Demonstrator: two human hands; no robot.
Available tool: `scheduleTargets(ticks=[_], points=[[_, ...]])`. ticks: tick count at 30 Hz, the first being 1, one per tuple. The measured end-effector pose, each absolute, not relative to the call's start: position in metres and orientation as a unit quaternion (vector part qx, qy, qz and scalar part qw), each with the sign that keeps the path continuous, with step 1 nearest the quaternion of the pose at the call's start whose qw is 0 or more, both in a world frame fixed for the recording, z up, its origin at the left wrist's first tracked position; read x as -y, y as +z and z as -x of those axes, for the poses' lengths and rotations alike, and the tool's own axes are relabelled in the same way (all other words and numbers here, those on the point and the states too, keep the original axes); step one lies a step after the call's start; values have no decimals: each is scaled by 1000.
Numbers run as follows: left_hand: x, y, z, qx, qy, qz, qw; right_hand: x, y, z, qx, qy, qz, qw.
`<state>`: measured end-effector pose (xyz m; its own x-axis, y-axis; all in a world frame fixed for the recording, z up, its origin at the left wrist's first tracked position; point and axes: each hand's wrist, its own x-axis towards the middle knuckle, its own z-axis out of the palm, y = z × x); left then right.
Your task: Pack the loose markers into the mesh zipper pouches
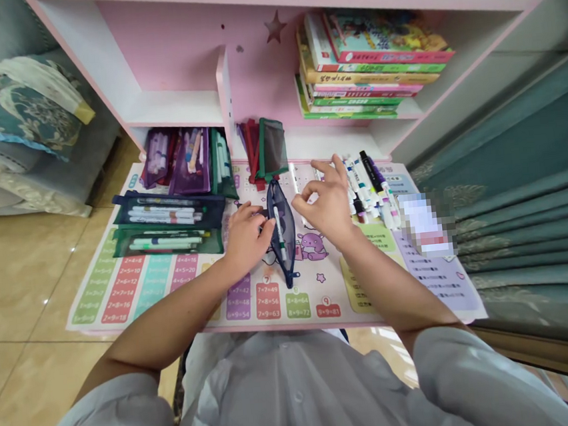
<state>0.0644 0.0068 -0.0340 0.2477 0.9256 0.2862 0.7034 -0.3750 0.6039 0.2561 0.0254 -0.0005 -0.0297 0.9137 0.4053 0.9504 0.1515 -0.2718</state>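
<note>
A dark blue mesh pencil pouch (286,239) lies open on the desk mat (170,284), with a white marker (279,232) inside it. My left hand (245,235) grips the pouch's left edge, fingers curled on it. My right hand (326,201) hovers just right of the pouch with fingers loosely spread and nothing in them. A row of markers (369,188) lies right beside that hand.
Filled mesh pouches (169,221) lie stacked at the left; purple pouches (178,157) and a green one (270,148) stand against the pink shelf (225,98). Books (365,71) are piled on the shelf. A curtain (529,203) hangs right, and a sofa (19,131) stands left.
</note>
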Motion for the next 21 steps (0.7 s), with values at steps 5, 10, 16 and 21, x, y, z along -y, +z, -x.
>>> scheduleTargets(ticks=[5,10,16,21], points=[[-7,-36,-65,-525,319,-768,182,-1,17,-238,731,50,633,250],[-8,-37,-65,-523,327,-768,175,3,16,-224,729,116,652,175],[-7,-36,-66,-523,321,-771,169,-1,12,-221,738,130,657,89],[-6,-34,-66,-521,317,-774,171,-4,7,-221,741,125,659,41]])
